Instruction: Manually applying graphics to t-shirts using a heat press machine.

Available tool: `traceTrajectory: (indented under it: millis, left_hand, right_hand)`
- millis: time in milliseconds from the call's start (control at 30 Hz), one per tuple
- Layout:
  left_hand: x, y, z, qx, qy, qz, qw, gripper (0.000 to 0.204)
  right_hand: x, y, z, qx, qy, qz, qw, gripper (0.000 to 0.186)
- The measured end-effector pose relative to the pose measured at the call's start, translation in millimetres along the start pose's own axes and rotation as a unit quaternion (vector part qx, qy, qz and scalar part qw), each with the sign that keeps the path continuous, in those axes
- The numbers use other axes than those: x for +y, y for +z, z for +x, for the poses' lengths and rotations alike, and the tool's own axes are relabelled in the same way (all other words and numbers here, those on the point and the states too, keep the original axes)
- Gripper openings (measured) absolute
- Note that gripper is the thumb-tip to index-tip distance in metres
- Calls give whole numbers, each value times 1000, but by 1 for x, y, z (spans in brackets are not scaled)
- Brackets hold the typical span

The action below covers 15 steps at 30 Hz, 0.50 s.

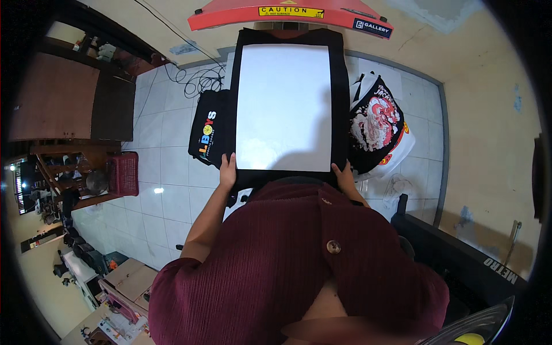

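A black T-shirt is spread on the flat bed under a red heat press, its neckline toward the far end. On top of it lies a large white rectangular sheet, black fabric showing along its sides. At the shirt's near left edge, my left hand is closed on the cloth, close to the sheet's lower left corner. My right hand grips the near right edge, its fingertips by the sheet's lower right corner. Parts of the fingers of both hands are hidden.
The heat press's raised red upper part hangs beyond the shirt. Folded black printed shirts sit at left; a pile of black printed garments and a white bag at right. Cables and a red crate lie left on the tiled floor.
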<state>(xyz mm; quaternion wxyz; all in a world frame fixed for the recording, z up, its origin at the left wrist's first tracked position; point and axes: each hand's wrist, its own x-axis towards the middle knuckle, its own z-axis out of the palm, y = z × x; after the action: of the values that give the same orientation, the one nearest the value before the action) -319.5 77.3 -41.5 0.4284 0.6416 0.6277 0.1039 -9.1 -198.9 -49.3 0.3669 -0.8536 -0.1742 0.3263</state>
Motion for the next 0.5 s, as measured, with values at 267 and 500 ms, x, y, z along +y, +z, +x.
traceTrajectory:
  millis: [267,500]
  left_hand:
    - [-8,-6,-11,-6,3,0,1000,75]
    - [-11,-2,-12,9,1,6,1000,72]
  right_hand:
    - [-34,-10,-12,173,-171,-197,950,60]
    - [-118,21,13,140,-258,-178,939,67]
